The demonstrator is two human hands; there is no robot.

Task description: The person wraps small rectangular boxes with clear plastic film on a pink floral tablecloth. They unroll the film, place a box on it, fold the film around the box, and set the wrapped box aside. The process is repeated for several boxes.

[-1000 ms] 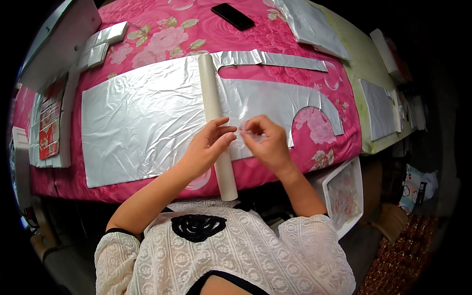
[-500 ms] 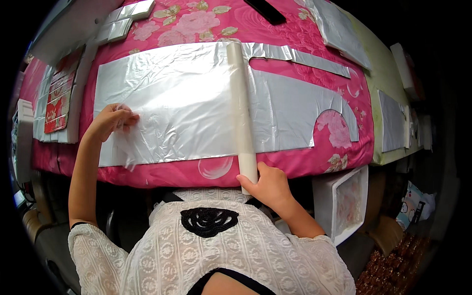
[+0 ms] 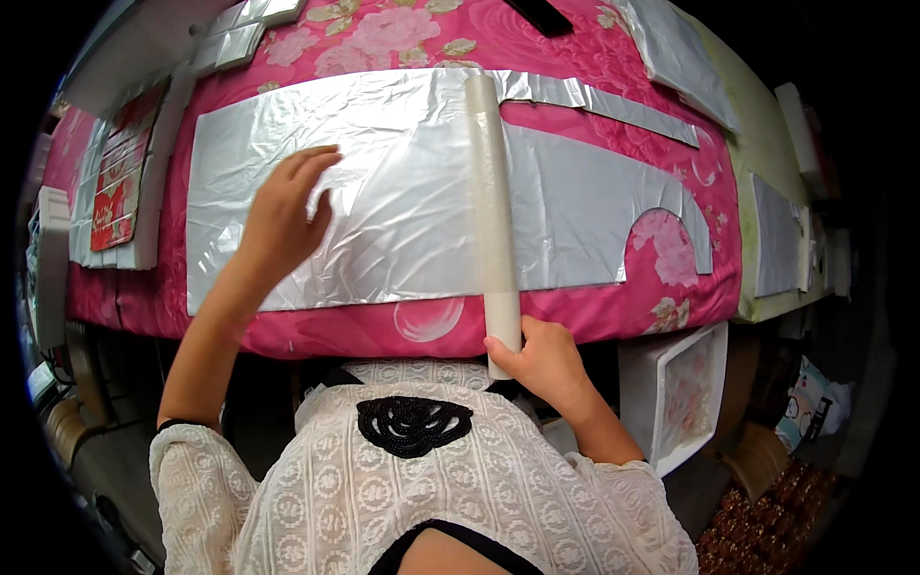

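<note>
A shiny, silvery plastic sheet [image 3: 402,220] lies flat and slightly wrinkled across the table. Its right end is cut into two straps with curved gaps between and beside them. Across its middle rests a long, cream-coloured tube [image 3: 494,220], running from far to near. My right hand [image 3: 544,362] grips the tube's near end, just past the table's front edge, thumb on top. Over the left half of the sheet, my left hand [image 3: 287,211] has its fingers stretched and its thumb apart, with nothing visible in it.
A pink flowered cloth [image 3: 383,43] covers the table. Red and white flat packs [image 3: 125,182] stand at the left, beside a grey-white panel [image 3: 134,48]. A black phone-like object [image 3: 541,14] lies at the far side. Folded silvery sheets [image 3: 676,57] sit far right; a white bin [image 3: 671,402] stands below the right edge.
My left hand has let go of the clear film near the left end and moved right and farther away, fingers extending. The tube, still in my right hand, has shifted slightly right.
</note>
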